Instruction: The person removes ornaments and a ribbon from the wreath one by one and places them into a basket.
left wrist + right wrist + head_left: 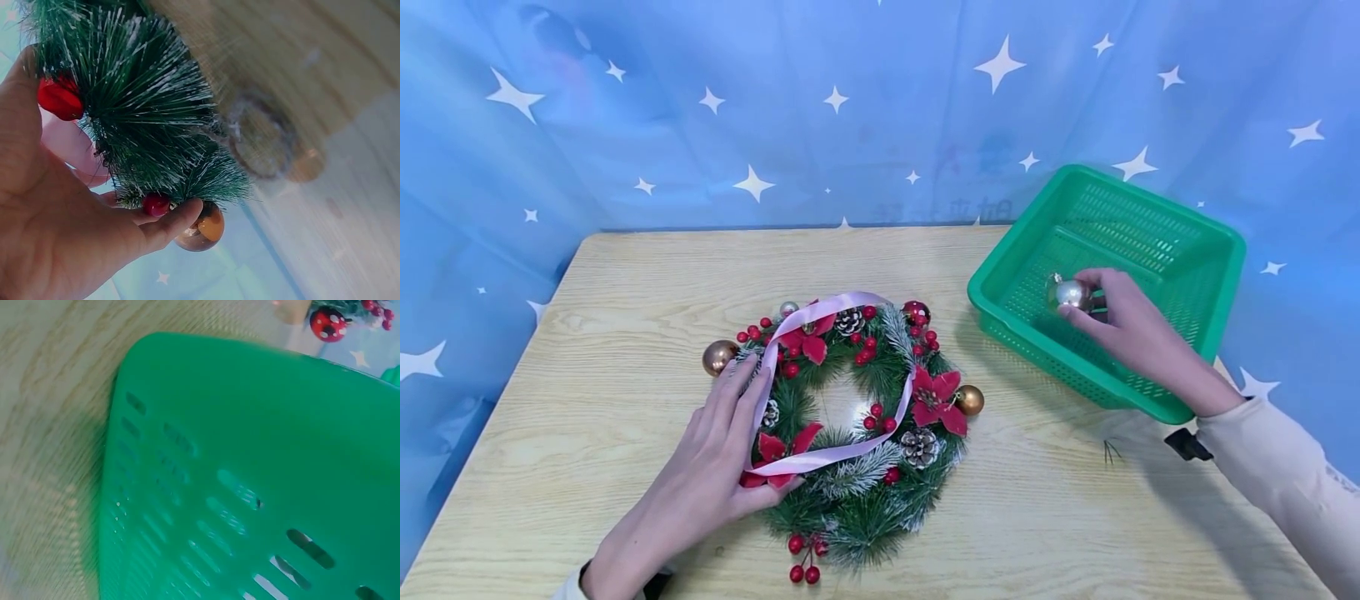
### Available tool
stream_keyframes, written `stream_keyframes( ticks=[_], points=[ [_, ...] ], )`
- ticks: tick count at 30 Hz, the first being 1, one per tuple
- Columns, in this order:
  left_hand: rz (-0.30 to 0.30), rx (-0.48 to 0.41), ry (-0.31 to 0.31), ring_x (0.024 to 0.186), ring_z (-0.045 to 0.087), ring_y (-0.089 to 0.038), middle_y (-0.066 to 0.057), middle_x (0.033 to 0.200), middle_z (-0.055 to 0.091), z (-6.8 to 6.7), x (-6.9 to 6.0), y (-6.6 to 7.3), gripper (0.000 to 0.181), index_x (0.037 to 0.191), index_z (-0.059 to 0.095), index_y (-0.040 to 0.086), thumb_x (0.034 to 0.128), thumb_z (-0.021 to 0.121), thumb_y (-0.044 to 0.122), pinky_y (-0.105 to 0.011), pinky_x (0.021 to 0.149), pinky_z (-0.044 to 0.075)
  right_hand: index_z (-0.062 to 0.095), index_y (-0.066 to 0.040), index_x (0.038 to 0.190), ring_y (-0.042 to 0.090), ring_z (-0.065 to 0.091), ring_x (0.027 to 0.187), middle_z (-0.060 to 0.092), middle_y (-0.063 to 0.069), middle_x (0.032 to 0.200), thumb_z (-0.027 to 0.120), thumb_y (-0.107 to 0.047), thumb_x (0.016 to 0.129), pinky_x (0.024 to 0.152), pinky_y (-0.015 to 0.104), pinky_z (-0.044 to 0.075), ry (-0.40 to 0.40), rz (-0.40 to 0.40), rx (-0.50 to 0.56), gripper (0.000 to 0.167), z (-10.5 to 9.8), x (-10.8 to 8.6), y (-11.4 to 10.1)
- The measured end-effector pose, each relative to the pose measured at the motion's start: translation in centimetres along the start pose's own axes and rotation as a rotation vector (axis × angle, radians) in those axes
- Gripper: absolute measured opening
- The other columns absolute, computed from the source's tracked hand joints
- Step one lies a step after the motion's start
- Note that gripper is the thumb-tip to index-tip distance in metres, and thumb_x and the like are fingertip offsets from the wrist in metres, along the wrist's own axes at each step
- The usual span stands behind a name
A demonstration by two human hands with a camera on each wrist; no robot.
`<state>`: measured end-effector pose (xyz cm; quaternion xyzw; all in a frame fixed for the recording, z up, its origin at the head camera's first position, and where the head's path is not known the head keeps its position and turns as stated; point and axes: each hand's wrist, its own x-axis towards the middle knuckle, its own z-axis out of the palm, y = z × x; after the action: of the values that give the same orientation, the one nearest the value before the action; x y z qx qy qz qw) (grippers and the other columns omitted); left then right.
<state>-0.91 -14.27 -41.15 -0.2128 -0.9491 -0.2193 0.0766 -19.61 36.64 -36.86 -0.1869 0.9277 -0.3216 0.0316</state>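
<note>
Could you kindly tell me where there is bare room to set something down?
The table is bare behind the wreath, up to the curtain; left of the wreath, beyond the left grip; and in front of the basket, save a dark sprig. Crowded: the wreath, and at the basket, where the right grip holds a bauble.

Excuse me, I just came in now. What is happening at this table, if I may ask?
Someone is handling Christmas decorations. Their left hand rests on the left side of a green wreath that lies on the table, with a pale ribbon looped over it. Their right hand holds a shiny ball ornament over the green basket; whether it is going in or coming out, I cannot tell.
</note>
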Motion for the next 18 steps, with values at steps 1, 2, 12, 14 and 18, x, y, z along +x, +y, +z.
stream_keyframes(
  ticks=[1, 2, 12, 14, 18],
  points=[
    [-0.001, -0.002, 0.0, 0.159, 0.021, -0.045, -0.021, 0.177, 0.017, -0.02, 0.0, -0.01, 0.14, 0.174, 0.015, 0.001, 0.0706, 0.102, 0.038, -0.077, 0.106, 0.041, 0.057, 0.009, 0.14, 0.023, 0.064, 0.1, 0.061, 0.02, 0.123, 0.068, -0.012, 0.109, 0.075, 0.016, 0.053, -0.012, -0.001, -0.003, 0.039, 0.01, 0.12, -0.02],
    [0.0, -0.002, 0.001, 0.159, 0.021, -0.045, -0.021, 0.176, 0.017, -0.04, 0.0, -0.02, 0.14, 0.174, 0.015, 0.001, 0.0707, 0.102, 0.037, -0.076, 0.105, 0.041, 0.058, 0.009, 0.138, 0.025, 0.064, 0.1, 0.062, 0.019, 0.121, 0.068, -0.012, 0.109, 0.076, 0.017, 0.053, -0.022, -0.001, -0.01, 0.037, 0.03, 0.21, -0.05],
    [0.017, 0.001, 0.009, 0.159, 0.021, -0.045, -0.022, 0.177, 0.015, -0.08, 0.1, -0.19, 0.14, 0.173, 0.015, -0.001, 0.0717, 0.102, 0.04, -0.076, 0.106, 0.041, 0.054, 0.016, 0.136, 0.038, 0.057, 0.108, 0.057, 0.027, 0.122, 0.067, -0.013, 0.11, 0.078, 0.034, 0.051, -0.094, 0.01, -0.114, 0.04, 0.23, 0.26, 0.34],
    [0.023, -0.002, 0.012, 0.159, 0.021, -0.045, -0.022, 0.177, 0.015, -0.13, 0.05, -0.2, 0.14, 0.174, 0.014, 0.0, 0.0727, 0.101, 0.041, -0.075, 0.104, 0.043, 0.053, 0.016, 0.135, 0.039, 0.055, 0.108, 0.056, 0.027, 0.122, 0.068, -0.014, 0.11, 0.079, 0.04, 0.051, -0.112, 0.023, -0.139, 0.042, 0.35, 0.24, 0.38],
    [0.039, -0.01, 0.026, 0.159, 0.021, -0.045, -0.023, 0.177, 0.015, 0.1, -0.18, -0.07, 0.139, 0.173, 0.014, -0.002, 0.0732, 0.101, 0.041, -0.074, 0.102, 0.044, 0.049, 0.018, 0.137, 0.042, 0.051, 0.111, 0.054, 0.03, 0.122, 0.067, -0.017, 0.111, 0.08, 0.052, 0.05, -0.175, 0.06, -0.166, 0.047, 0.54, -0.07, 0.43]
  ],
)
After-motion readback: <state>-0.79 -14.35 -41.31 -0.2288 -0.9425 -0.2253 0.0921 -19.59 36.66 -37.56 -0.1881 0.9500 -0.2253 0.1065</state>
